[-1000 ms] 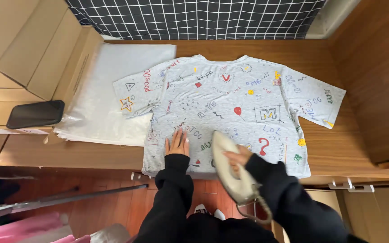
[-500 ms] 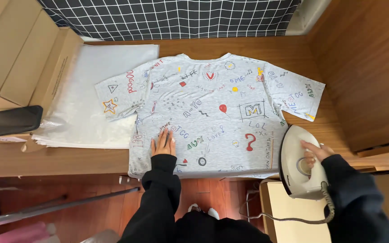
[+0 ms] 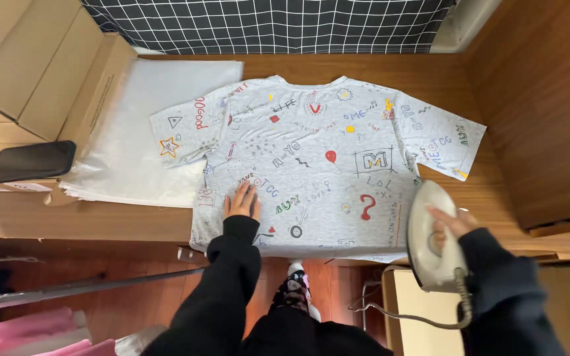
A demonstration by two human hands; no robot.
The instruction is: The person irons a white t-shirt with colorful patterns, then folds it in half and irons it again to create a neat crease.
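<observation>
Wooden tabletop (image 3: 483,204) — checked curtain (image 3: 272,23) behind

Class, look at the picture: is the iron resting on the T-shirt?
No: the right hand holds the iron past the T-shirt's right edge, while the left hand lies flat on the shirt.

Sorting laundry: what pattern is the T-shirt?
Light grey T-shirt with multicoloured doodles, clearest in head view.

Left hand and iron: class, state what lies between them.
In the head view, only grey printed T-shirt fabric spreads between the left hand and the iron.
</observation>
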